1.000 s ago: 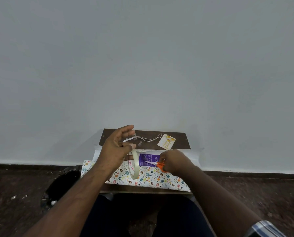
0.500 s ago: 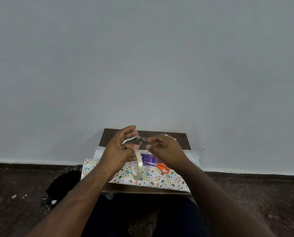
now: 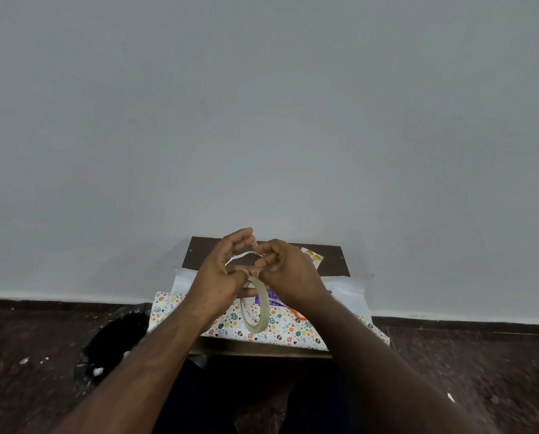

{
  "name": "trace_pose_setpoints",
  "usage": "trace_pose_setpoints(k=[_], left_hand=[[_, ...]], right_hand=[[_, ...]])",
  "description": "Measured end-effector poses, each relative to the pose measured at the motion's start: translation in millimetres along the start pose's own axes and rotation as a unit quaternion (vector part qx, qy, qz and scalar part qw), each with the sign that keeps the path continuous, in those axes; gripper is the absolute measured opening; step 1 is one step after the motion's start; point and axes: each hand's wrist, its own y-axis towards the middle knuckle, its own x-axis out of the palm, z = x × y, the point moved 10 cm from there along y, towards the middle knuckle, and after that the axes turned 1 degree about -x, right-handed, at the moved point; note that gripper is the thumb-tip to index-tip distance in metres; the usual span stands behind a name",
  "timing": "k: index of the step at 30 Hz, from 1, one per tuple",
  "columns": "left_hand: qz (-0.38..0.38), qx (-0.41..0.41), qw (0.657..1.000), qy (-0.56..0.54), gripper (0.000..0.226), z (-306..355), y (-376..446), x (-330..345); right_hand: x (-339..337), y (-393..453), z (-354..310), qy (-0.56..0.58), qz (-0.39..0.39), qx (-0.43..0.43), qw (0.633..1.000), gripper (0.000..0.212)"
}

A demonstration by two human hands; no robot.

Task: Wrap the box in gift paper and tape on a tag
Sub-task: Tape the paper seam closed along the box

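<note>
Head view | left hand (image 3: 218,274) holds tape roll (image 3: 257,305) above box (image 3: 266,297); right hand (image 3: 288,270) pinches strip end | step: pulling tape | next: cut with scissors (image 3: 297,315), box lies on paper (image 3: 230,324).

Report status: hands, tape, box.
Left hand holds tape roll; right hand pinches its free end. Purple box unwrapped on gift paper. Scissors beside box.
</note>
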Motion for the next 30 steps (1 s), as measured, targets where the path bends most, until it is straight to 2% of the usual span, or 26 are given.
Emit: trace_pose_setpoints(k=[13,17,24,30], left_hand=[[0.013,0.021,1.0,0.015,0.071,2,3,0],[0.011,0.023,1.0,0.003,0.078,1,2,-1],[0.107,0.022,0.988,0.105,0.083,-11,4,-20],[0.124,0.009,0.99,0.066,0.091,-23,8,-25]], right_hand=[[7,-7,-14,-0.013,-0.002,-0.048,0.999,0.038],[1,-6,-7,0.048,0.024,-0.019,0.998,0.033],[3,-3,1,0.108,0.05,0.024,0.993,0.029],[13,-2,4,0.204,0.038,0.06,0.977,0.032]])
